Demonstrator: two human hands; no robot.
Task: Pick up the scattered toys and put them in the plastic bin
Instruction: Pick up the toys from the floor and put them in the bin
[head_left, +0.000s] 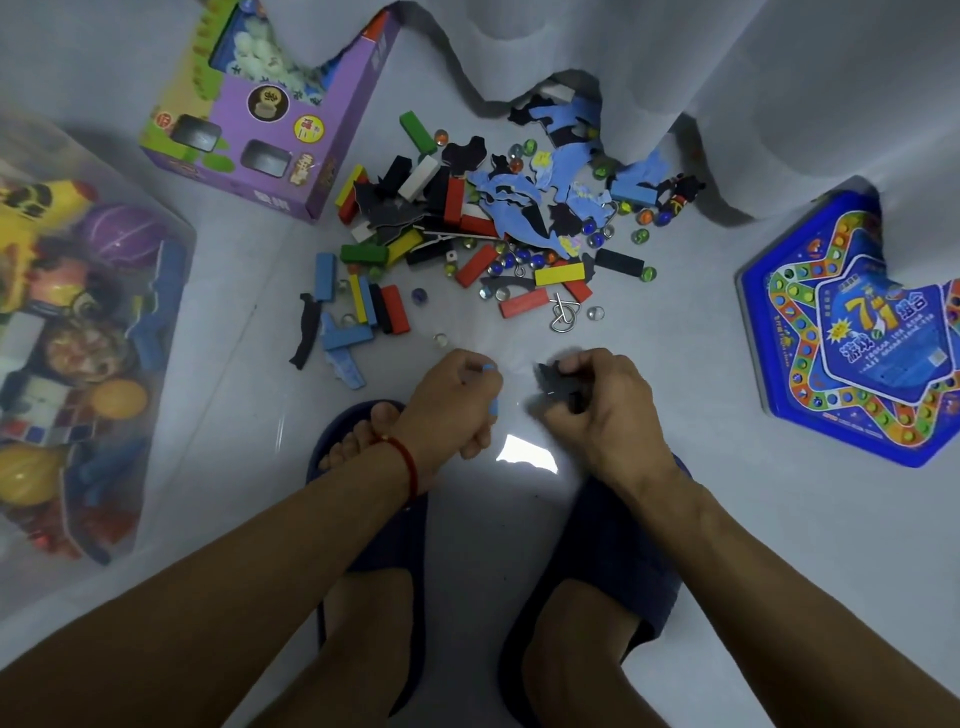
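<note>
A pile of scattered toys (498, 218) lies on the pale floor ahead: coloured wooden blocks, glass marbles, blue and black foam puzzle pieces, metal wire puzzles. My left hand (447, 400) is closed around small blue pieces, just below the pile. My right hand (597, 400) grips dark foam pieces (553, 379) beside it. The clear plastic bin (171, 332) stands at the far left, holding several toys, among them a purple ball and yellow and blue pieces.
A purple game box (270, 135) lies at the upper left. A blue star-shaped game tin (852, 332) rests at the right. A white curtain (675, 78) hangs behind the pile. My feet in dark slippers (613, 545) are below my hands.
</note>
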